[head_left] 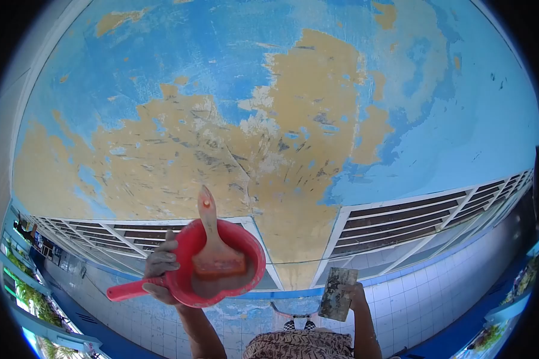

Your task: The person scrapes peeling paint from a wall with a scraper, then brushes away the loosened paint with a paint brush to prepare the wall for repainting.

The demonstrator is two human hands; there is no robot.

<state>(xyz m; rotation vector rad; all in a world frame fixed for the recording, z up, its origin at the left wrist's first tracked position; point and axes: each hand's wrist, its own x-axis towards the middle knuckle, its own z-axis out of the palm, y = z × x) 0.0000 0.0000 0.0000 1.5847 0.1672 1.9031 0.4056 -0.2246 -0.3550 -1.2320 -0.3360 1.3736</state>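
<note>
My left hand [161, 269], its fingers dusted grey, is wrapped round the side of a red plastic pan [254, 248] near its handle. Inside the pan lies a wide brush [208, 209], its wooden handle pointing up over the rim and its bristle end in a greyish liquid. Lower right, my right hand [356, 296] grips the edge of a flat, grey, stained rectangular piece [338, 293]. Its fingers are partly hidden behind that piece. Both hands are held apart in front of the wall [305, 119].
The wall has peeling blue paint over yellowish patches. White-framed louvred windows [401, 224] stand at left and right. Below are a tiled floor [401, 302], my checkered shoes [299, 325] on a narrow support, and a blue railing [60, 323] with plants at the left.
</note>
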